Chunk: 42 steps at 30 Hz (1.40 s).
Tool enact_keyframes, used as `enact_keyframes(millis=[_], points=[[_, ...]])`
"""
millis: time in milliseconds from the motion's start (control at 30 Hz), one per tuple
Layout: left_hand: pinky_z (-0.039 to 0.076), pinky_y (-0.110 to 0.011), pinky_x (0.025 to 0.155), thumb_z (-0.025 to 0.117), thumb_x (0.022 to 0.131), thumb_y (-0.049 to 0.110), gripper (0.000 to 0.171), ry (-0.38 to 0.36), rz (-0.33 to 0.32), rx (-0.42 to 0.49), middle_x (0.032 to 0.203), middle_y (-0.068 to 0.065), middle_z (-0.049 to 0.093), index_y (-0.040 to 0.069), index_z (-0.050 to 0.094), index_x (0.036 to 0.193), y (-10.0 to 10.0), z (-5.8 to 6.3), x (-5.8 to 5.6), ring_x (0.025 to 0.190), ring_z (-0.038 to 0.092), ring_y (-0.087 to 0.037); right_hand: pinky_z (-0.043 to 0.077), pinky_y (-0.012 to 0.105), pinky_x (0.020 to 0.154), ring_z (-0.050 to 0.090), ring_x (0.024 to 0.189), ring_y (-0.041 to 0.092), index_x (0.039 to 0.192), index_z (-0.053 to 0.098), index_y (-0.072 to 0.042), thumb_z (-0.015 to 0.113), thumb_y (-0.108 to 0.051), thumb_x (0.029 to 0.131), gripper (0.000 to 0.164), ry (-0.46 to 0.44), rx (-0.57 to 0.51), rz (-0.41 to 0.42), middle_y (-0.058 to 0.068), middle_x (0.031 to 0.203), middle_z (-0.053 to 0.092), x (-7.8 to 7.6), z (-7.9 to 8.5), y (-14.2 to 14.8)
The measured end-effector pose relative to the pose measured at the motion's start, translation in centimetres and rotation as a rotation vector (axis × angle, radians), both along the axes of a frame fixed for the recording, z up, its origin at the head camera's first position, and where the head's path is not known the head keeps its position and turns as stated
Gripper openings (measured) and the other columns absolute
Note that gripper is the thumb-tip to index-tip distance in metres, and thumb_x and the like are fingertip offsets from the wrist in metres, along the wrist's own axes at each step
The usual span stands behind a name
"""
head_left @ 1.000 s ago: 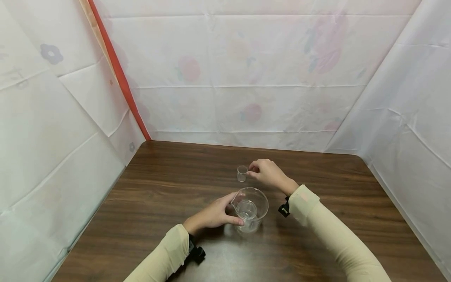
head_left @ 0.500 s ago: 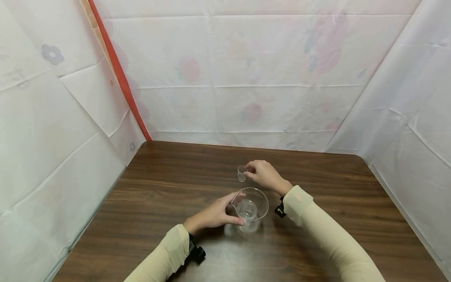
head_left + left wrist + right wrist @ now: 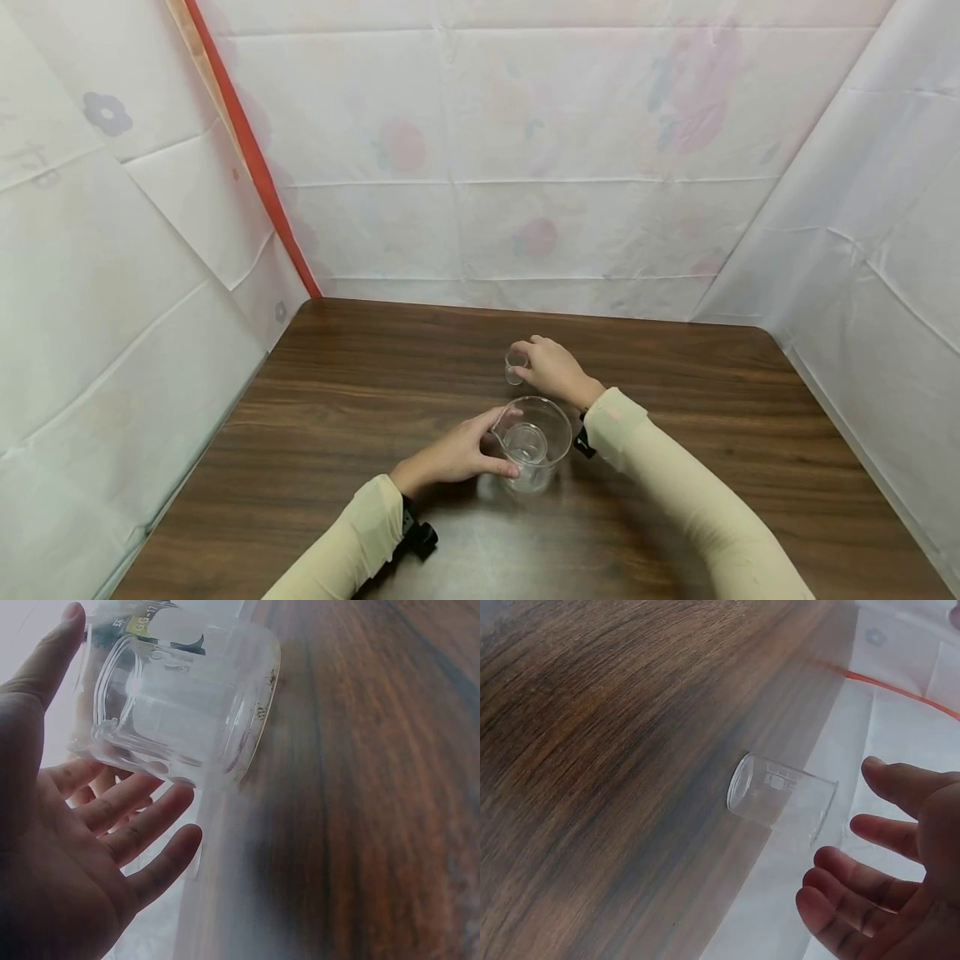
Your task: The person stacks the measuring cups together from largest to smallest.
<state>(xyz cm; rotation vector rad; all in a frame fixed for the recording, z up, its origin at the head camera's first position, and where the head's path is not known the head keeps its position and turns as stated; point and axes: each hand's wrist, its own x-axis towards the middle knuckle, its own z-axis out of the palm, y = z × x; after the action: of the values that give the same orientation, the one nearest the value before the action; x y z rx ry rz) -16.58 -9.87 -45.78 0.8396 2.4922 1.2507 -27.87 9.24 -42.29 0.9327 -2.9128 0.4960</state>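
A large clear glass beaker stands on the table in the head view, with a smaller glass beaker nested inside. My left hand holds the large beaker from its left, thumb on the near side and fingers round the far side; a printed label shows on the glass in the left wrist view. Behind it, a tiny glass beaker stands upright. My right hand is at this tiny beaker's right side, thumb and fingers spread about its rim. In the right wrist view the fingers are apart from the glass.
The brown wood-grain table has its far edge just beyond the tiny beaker. Pale printed sheets hang at the back and both sides, with a red strip at the back left corner.
My right hand has moved left, from beside the tiny beaker to about its rim. The left hand and the large beaker have stayed in place.
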Motion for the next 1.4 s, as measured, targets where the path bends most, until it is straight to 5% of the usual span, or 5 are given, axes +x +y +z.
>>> enact_keyframes(millis=[567, 1400], points=[[0.048, -0.035, 0.100, 0.078, 0.081, 0.041, 0.084, -0.011, 0.004, -0.009, 0.147, 0.006, 0.049, 0.022, 0.035, 0.150, -0.07, 0.10, 0.05, 0.125, 0.054, -0.016, 0.040, 0.028, 0.057, 0.044, 0.062, 0.017, 0.145, 0.048, -0.016, 0.068, -0.033, 0.091, 0.059, -0.083, 0.054, -0.026, 0.011, 0.093, 0.054, -0.37, -0.70, -0.52], [0.049, -0.034, 0.100, 0.077, 0.081, 0.043, 0.086, 0.007, -0.015, 0.019, 0.149, 0.004, 0.047, 0.019, 0.034, 0.151, -0.13, 0.00, -0.05, 0.132, 0.050, -0.019, 0.054, 0.040, 0.076, 0.062, 0.085, 0.024, 0.119, 0.070, -0.010, 0.069, -0.022, 0.092, 0.031, -0.012, 0.026, 0.005, 0.011, 0.104, 0.065, -0.37, -0.66, 0.01]])
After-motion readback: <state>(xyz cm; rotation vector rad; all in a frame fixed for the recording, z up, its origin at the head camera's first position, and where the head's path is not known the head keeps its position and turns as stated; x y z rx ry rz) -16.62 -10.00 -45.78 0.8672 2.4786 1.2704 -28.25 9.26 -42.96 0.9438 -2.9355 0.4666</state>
